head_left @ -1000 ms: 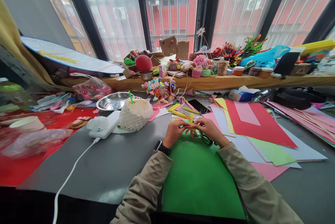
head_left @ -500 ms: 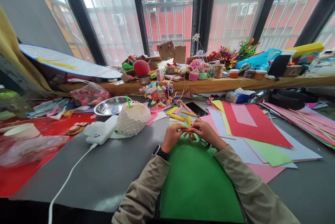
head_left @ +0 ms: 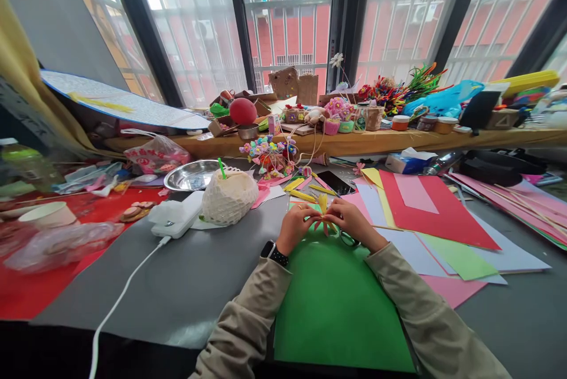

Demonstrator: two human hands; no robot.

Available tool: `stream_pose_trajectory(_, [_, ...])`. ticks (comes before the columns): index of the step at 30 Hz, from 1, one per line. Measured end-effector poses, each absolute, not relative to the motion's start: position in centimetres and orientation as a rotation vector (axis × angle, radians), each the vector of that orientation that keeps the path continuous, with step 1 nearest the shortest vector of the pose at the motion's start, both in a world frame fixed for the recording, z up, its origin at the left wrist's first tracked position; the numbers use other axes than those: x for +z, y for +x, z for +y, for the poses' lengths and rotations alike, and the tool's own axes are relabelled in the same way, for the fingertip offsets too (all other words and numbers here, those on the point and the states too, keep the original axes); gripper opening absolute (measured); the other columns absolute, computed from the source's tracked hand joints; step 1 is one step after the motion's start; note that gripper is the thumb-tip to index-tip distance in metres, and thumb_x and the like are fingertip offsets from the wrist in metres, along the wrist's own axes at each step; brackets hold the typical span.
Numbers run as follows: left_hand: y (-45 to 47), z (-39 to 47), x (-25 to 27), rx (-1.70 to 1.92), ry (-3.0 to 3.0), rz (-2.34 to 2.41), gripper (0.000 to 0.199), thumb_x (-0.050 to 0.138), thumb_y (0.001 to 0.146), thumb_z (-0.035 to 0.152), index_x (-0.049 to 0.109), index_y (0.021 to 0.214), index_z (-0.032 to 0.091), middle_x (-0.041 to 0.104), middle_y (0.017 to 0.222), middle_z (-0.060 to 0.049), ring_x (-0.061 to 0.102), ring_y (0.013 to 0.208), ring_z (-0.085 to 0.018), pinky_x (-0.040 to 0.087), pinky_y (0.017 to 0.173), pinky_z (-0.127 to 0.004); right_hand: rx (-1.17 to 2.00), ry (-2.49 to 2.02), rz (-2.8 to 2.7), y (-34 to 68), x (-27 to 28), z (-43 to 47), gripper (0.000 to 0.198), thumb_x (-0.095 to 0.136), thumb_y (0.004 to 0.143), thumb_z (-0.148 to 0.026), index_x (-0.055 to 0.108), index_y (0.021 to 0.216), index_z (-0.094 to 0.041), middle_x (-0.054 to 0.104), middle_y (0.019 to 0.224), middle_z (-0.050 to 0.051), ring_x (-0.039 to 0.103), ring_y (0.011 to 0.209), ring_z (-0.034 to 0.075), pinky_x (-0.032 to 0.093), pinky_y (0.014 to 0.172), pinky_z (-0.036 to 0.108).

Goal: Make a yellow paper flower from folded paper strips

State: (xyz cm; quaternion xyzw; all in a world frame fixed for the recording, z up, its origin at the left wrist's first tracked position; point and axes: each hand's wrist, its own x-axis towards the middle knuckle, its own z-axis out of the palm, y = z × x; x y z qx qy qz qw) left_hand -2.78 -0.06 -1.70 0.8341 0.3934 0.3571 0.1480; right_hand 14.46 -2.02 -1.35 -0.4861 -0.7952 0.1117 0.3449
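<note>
Over the far end of a green sheet (head_left: 341,308), my left hand (head_left: 296,226) and my right hand (head_left: 352,222) meet at the fingertips. Both pinch a small paper flower (head_left: 325,225) with pink petals hanging down and yellow fringed paper standing up from it. The exact grip of the fingertips is too small to make out. Under my right hand lie scissors (head_left: 349,239), of which a dark handle loop shows. A thin wooden stick (head_left: 387,228) extends to the right from beside that hand. Yellow paper strips (head_left: 303,196) rest just beyond my hands.
Left of my hands are a white netted coconut (head_left: 230,199) with a green straw, a white power strip (head_left: 177,216) with its cable and a metal plate (head_left: 192,175). Coloured paper (head_left: 443,213) is spread to the right. A phone (head_left: 335,183) lies behind; crafts crowd the sill (head_left: 354,144).
The whole view has shifted slightly, so the things appear a little farther right. My hands stay together on the paper flower, with small finger movements.
</note>
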Motion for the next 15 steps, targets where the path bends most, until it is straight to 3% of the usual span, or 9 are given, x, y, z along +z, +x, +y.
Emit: stream_pose_trajectory(15, [-2.7, 0.1, -1.9, 1.042, 2.348, 1.162, 0.014, 0.056, 0.074, 0.028, 0.068, 0.077, 0.023, 0.066, 0.08, -0.002, 0.055, 0.079, -0.014, 0.041, 0.073, -0.025, 0.398, -1.26, -2.099, 15.5, -0.6, -2.3, 0.013, 0.055, 0.075, -0.021, 0.066, 0.076, -0.016, 0.055, 0.069, 0.003, 0.05, 0.061, 0.011, 0.04, 0.056, 0.022])
